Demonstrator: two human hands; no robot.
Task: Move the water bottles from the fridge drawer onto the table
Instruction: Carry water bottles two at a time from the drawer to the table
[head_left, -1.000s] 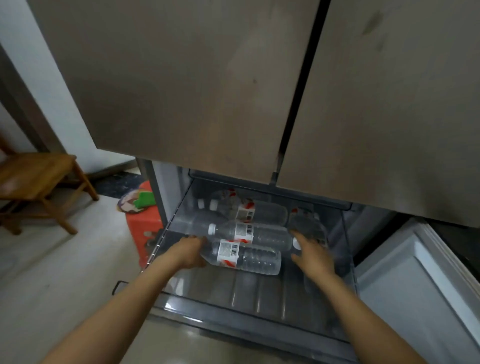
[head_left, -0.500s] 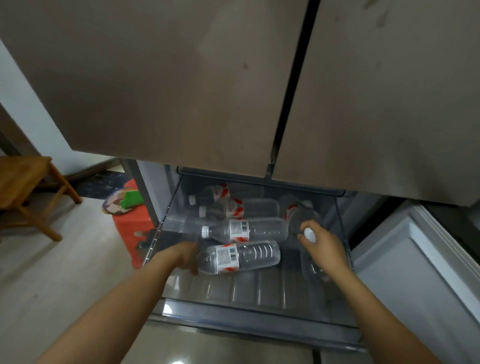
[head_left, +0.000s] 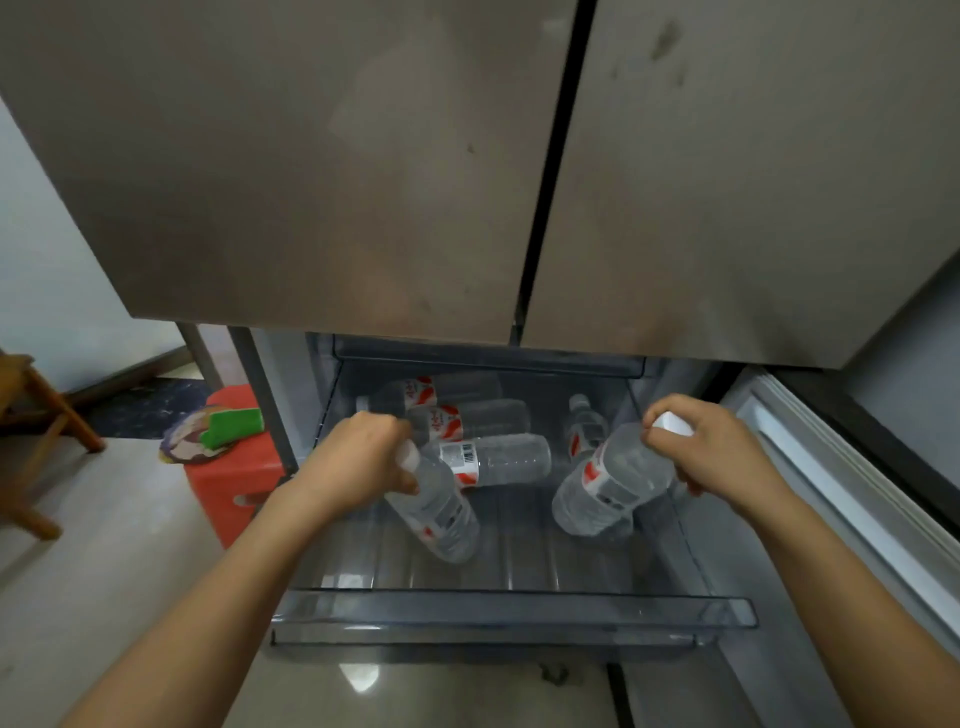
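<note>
Left hand (head_left: 363, 457) wrapped round neck of left bottle (head_left: 441, 512), base slanting down toward drawer (head_left: 509, 613) front. Right hand (head_left: 711, 447) clamped on cap end of right bottle (head_left: 608, 488), body angled down-left. Base contact with drawer floor unclear. Neck grip probably chosen as narrowest part: 1 bottle per hand, 2 per trip. 4 other bottles (head_left: 498, 460) lie on sides further back. Tabletop not in view.

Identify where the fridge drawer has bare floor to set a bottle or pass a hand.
Bare: the ribbed floor strip behind the drawer front wall, and the gap between the left bottle, gripped by the left hand, and the right bottle, gripped by the right hand. Crowded: back left, three lying bottles; a lone bottle back right.
</note>
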